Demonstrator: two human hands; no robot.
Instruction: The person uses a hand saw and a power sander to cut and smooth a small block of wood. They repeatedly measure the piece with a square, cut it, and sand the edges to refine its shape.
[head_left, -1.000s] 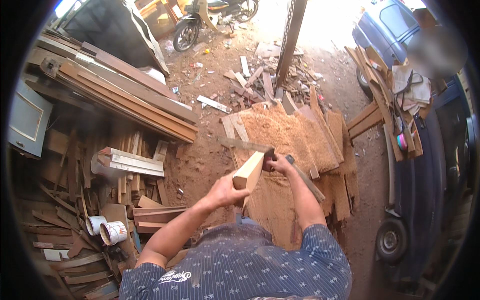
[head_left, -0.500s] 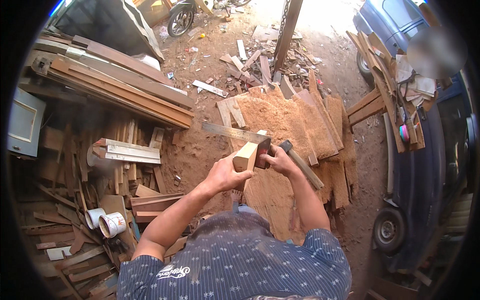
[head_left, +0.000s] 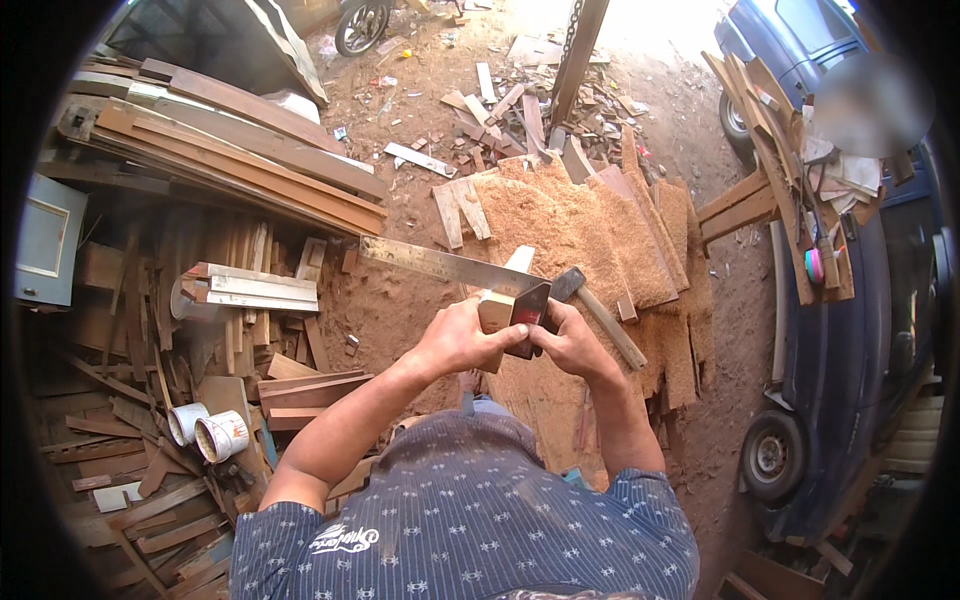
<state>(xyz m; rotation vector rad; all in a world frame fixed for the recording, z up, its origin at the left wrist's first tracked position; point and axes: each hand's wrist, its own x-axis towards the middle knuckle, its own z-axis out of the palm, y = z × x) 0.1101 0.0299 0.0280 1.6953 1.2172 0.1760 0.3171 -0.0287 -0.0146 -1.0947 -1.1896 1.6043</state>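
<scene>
My left hand (head_left: 462,338) is closed around a pale wooden block (head_left: 494,312), its thumb reaching across to the dark handle of a try square. That try square (head_left: 430,265) has a long metal blade pointing left, over the far side of the block. Its handle rests close against the block's right face, gripped by my right hand (head_left: 572,345). Just beyond the right hand, a hammer (head_left: 612,328) with a dark head and wooden handle lies on the sawdust-covered boards (head_left: 560,225). Part of the block is hidden behind my fingers and the square.
Long planks (head_left: 240,170) are stacked at the far left, above a heap of offcuts (head_left: 140,440). Two white buckets (head_left: 221,436) stand among them. A post (head_left: 578,65) rises at the back. Right, a wooden rack (head_left: 765,175) holds tools beside a dark blue vehicle (head_left: 830,390).
The square's blade now reaches farther left, and its handle has come nearer to me along with the block. My right hand has drawn back slightly, showing more of the hammer.
</scene>
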